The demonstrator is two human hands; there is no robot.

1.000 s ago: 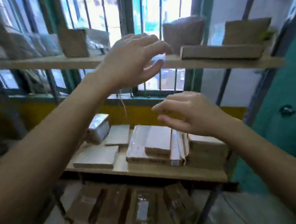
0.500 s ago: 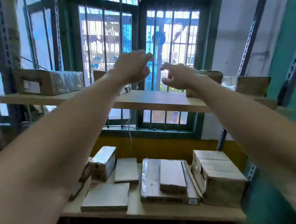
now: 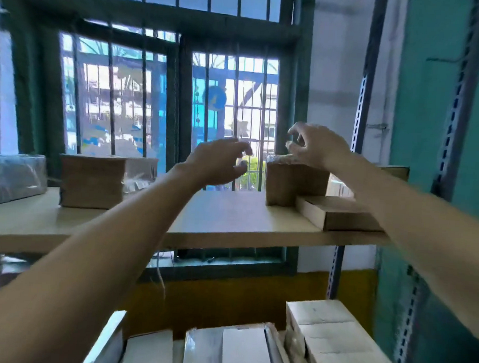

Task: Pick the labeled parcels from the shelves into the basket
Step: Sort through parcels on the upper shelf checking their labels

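Far left on the upper shelf (image 3: pixel 230 219) sits a film-wrapped parcel (image 3: pixel 11 177), and just beside it a squat brown box (image 3: pixel 91 182), both untouched. Moving along, bare board, and here is the left hand (image 3: pixel 220 163) in the air above it, fingers loosely curled, holding nothing, a clear gap between it and the next item. That item is the upright brown parcel (image 3: pixel 293 184), standing at the back of the shelf against the barred window (image 3: pixel 165 99). The right hand (image 3: pixel 315 149) is right over its top edge, fingers spread and hooked like a claw, thumb apart from the rest, not wrapped round anything; whether the fingertips touch the parcel, the blur will not let me say. A flat box (image 3: pixel 339 214) lies just beside the upright parcel on its right, touching its base. Down below, the lower shelf carries a shiny flat parcel (image 3: pixel 224 350) and a pale carton (image 3: pixel 335 339).

As for progress: no basket in view, so nothing tells how many are in. I read this as the reach for the upright parcel, with the grasp, the lift and the carry to the basket all left to do. No label is readable from here, and plenty of stock remains on both shelves
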